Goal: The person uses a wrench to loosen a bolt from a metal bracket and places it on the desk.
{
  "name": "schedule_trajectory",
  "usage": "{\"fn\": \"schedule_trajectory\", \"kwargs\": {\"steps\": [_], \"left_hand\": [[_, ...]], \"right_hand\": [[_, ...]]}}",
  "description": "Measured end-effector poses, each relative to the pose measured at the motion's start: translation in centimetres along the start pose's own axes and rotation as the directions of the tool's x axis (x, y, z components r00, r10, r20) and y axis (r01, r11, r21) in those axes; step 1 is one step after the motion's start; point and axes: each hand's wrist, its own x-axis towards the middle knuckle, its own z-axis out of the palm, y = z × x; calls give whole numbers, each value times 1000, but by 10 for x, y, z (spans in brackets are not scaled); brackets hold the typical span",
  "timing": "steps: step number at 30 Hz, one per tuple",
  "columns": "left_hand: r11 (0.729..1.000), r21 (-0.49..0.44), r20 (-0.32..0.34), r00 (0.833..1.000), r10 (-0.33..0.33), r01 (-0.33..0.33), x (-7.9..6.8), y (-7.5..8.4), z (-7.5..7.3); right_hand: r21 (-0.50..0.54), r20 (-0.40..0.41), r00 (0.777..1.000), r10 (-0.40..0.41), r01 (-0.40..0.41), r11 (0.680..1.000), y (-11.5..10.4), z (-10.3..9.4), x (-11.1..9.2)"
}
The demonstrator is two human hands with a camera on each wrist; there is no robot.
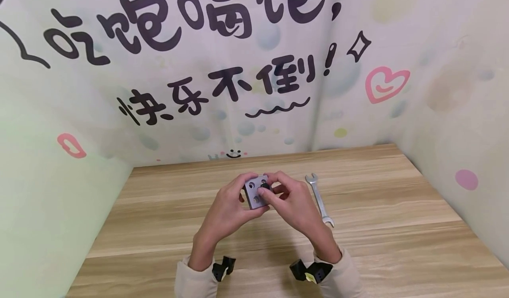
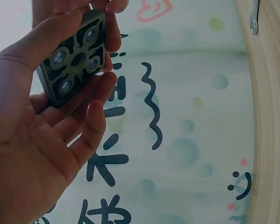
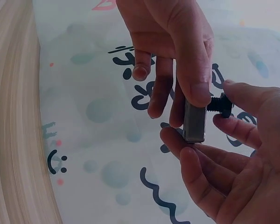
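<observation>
My left hand (image 1: pixel 230 203) grips a square grey plate (image 1: pixel 252 197) by its edges, tilted up above the wooden table. Several round holes go through the plate; the left wrist view shows its ribbed back (image 2: pixel 78 59). A black bolt (image 3: pixel 223 105) stands out from the front face, with part of its thread visible between head and plate. Thumb and index finger of my right hand (image 1: pixel 295 200) pinch the bolt's head. Other fingers of that hand bend under the plate's edge in the right wrist view.
A double open-ended wrench (image 1: pixel 319 200) lies on the wooden table (image 1: pixel 159 227), right of my right hand. Behind the table hangs a printed backdrop (image 1: pixel 191 139) with large dark lettering, and pale side panels stand left and right.
</observation>
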Motion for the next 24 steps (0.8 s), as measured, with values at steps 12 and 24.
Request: {"fn": "schedule_trajectory", "kwargs": {"steps": [12,24], "left_hand": [[1000,1,2,1000,-1,1,0,-1,0],[1000,10,-4,1000,-2,2,0,-1,0]], "right_hand": [[-11,20,1000,-22,22,1000,1,-2,0],[-21,42,998,-50,51,998,2,-5,-1]]}}
